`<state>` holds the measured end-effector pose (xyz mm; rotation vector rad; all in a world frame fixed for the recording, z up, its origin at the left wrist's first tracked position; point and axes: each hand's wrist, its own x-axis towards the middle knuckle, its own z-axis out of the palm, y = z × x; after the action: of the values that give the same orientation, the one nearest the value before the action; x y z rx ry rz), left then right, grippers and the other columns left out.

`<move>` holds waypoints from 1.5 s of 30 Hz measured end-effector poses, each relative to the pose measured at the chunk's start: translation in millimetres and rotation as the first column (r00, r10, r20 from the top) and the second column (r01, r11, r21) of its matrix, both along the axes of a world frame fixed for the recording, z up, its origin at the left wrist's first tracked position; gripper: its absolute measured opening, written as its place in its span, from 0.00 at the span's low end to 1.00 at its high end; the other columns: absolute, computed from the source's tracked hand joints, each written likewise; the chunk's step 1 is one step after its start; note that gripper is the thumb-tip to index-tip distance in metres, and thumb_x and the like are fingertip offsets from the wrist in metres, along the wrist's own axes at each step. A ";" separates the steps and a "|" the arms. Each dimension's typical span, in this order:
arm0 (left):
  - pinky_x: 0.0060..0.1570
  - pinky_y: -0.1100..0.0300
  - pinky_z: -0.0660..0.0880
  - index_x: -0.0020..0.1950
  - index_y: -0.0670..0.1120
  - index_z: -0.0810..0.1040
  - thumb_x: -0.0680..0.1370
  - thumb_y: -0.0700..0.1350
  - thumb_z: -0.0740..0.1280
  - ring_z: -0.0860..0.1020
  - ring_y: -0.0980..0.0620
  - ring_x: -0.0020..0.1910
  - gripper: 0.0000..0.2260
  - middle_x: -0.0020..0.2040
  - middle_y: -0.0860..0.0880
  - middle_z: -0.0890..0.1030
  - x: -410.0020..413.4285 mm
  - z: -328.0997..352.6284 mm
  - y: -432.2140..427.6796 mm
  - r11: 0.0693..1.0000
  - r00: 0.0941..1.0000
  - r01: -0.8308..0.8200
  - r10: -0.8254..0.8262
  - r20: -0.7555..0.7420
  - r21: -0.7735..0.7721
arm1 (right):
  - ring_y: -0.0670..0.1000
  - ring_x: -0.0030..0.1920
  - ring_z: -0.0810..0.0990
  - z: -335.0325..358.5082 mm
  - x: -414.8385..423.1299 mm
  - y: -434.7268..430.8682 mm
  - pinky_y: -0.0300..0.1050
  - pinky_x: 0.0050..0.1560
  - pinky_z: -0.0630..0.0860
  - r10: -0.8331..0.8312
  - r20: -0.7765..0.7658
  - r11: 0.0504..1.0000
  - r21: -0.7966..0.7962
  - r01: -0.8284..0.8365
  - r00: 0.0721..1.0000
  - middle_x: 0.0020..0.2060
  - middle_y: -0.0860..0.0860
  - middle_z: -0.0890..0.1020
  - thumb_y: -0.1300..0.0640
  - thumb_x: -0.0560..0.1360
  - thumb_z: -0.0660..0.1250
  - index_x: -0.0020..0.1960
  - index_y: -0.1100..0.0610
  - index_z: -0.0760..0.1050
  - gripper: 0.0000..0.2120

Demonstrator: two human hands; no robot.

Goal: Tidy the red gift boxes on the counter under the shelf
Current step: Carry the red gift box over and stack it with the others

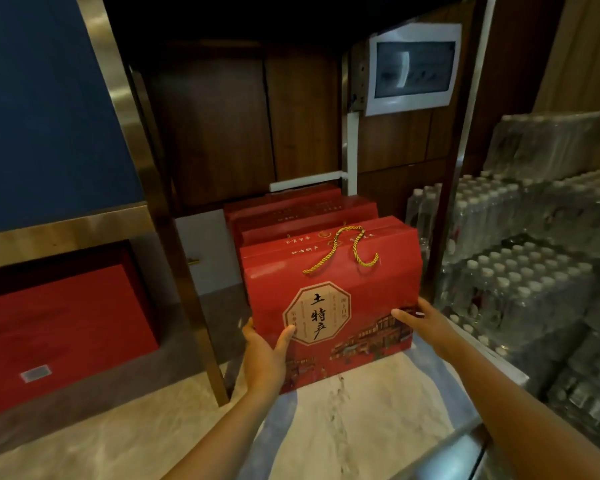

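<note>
under the dark wooden shelf, on the pale marble counter (326, 427), stands the front red gift box (329, 299), upright, with its printed face turned to the camera. it has an octagonal beige label (317, 313) with black characters and a gold rope handle (347, 249) lying loose over its sloped top. what is inside the box i cannot tell, it is closed. directly behind it the other red gift boxes (298, 213) stand in a row going back to the wooden wall, touching one another; only their tops show. to the right of the row, shrink-wrapped packs of water bottles (520, 282) with white caps are stacked in layers. at the left, in a lower recess with a gold frame, lies a flat red box (63, 334).

the left hand (265, 355) grips the lower left edge of the front box, thumb pressed on the printed face beside the label, the other fingers hidden around the side. the right hand (420, 323) holds the lower right edge, fingers lying flat on the face, palm against the side. both forearms reach forward from the bottom of the view, bare, with the box between them.
</note>
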<state>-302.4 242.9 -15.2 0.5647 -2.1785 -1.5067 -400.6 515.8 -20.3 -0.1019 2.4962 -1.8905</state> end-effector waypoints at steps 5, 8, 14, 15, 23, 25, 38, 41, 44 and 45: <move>0.52 0.56 0.75 0.68 0.43 0.61 0.70 0.55 0.70 0.78 0.43 0.59 0.32 0.63 0.43 0.77 -8.0 -4.1 -0.2 0.999 0.999 0.020 -0.019 -0.028 0.035 | 0.60 0.60 0.76 2.2 -8.0 -4.3 0.62 0.63 0.72 -0.002 0.022 1.000 0.027 0.001 1.000 0.59 0.59 0.79 0.55 0.73 0.68 0.65 0.57 0.71 0.21; 0.53 0.55 0.75 0.68 0.44 0.60 0.70 0.55 0.70 0.77 0.42 0.60 0.33 0.64 0.43 0.76 -9.0 -3.0 1.4 0.999 0.999 0.020 -0.019 -0.041 0.044 | 0.60 0.60 0.77 4.8 -11.4 -7.8 0.61 0.63 0.72 -0.022 0.042 0.999 0.042 0.021 0.999 0.58 0.57 0.79 0.53 0.73 0.68 0.64 0.56 0.72 0.20; 0.57 0.46 0.77 0.72 0.44 0.58 0.70 0.57 0.69 0.75 0.42 0.63 0.37 0.67 0.42 0.73 -4.9 -1.3 4.2 1.000 0.999 0.015 -0.013 -0.048 0.028 | 0.58 0.59 0.78 2.1 -13.5 -5.2 0.62 0.62 0.73 -0.004 0.072 1.000 0.031 0.002 0.997 0.58 0.56 0.80 0.51 0.73 0.68 0.64 0.54 0.71 0.21; 0.57 0.45 0.76 0.72 0.44 0.58 0.70 0.57 0.69 0.75 0.42 0.63 0.37 0.68 0.42 0.72 -4.4 -1.2 5.2 1.000 0.999 0.010 -0.009 -0.050 0.027 | 0.57 0.58 0.78 2.5 -14.0 -4.5 0.61 0.62 0.74 0.004 0.073 0.999 0.040 -0.007 0.997 0.58 0.55 0.80 0.51 0.73 0.68 0.64 0.53 0.72 0.21; 0.59 0.47 0.76 0.72 0.47 0.59 0.67 0.61 0.68 0.75 0.44 0.64 0.38 0.68 0.44 0.72 -5.4 1.7 12.1 0.999 0.997 -0.004 0.007 -0.081 0.042 | 0.55 0.59 0.78 -0.7 -32.5 5.3 0.59 0.61 0.75 0.081 0.085 0.994 0.062 -0.087 0.993 0.58 0.52 0.79 0.46 0.70 0.69 0.66 0.52 0.68 0.27; 0.58 0.51 0.76 0.71 0.48 0.60 0.65 0.63 0.67 0.75 0.45 0.63 0.40 0.67 0.45 0.73 -5.9 0.9 14.6 0.998 0.995 -0.014 0.019 -0.097 0.057 | 0.51 0.55 0.78 0.0 -38.8 10.3 0.51 0.54 0.79 0.094 0.115 0.994 0.046 -0.100 0.989 0.57 0.50 0.78 0.43 0.66 0.71 0.68 0.52 0.65 0.34; 0.55 0.53 0.74 0.73 0.49 0.57 0.68 0.54 0.72 0.75 0.49 0.57 0.38 0.64 0.49 0.74 -10.7 -7.5 22.9 0.986 0.993 -0.122 0.121 0.013 0.114 | 0.45 0.46 0.76 3.2 -74.6 35.9 0.33 0.27 0.77 0.362 0.250 0.924 -0.221 -0.311 0.898 0.51 0.44 0.75 0.59 0.69 0.72 0.63 0.42 0.60 0.31; 0.53 0.57 0.72 0.71 0.49 0.60 0.69 0.51 0.72 0.74 0.50 0.57 0.35 0.61 0.51 0.74 -6.9 -2.7 27.7 0.986 0.990 -0.144 0.144 0.005 0.086 | 0.48 0.46 0.77 0.7 -76.4 35.8 0.36 0.28 0.78 0.399 0.252 0.897 -0.304 -0.319 0.882 0.51 0.44 0.76 0.62 0.68 0.73 0.55 0.38 0.67 0.26; 0.50 0.60 0.72 0.68 0.52 0.62 0.70 0.48 0.72 0.75 0.51 0.58 0.30 0.60 0.52 0.75 -4.6 -0.3 28.3 0.986 0.991 -0.133 0.135 -0.015 0.102 | 0.58 0.54 0.78 -6.6 -74.7 33.8 0.54 0.40 0.82 0.406 0.280 0.863 -0.431 -0.264 0.870 0.56 0.52 0.77 0.65 0.68 0.73 0.52 0.42 0.70 0.23; 0.51 0.59 0.73 0.68 0.52 0.62 0.70 0.48 0.72 0.75 0.51 0.58 0.30 0.61 0.51 0.75 -4.1 -0.1 28.4 0.985 0.992 -0.126 0.129 -0.012 0.118 | 0.60 0.56 0.77 -9.9 -74.3 34.3 0.59 0.44 0.82 0.407 0.276 0.855 -0.452 -0.256 0.871 0.57 0.53 0.76 0.65 0.67 0.74 0.52 0.43 0.70 0.23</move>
<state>-306.5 271.4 -15.2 0.7107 -2.0083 -1.5714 -474.9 550.1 -30.2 -0.1644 1.6965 -2.0120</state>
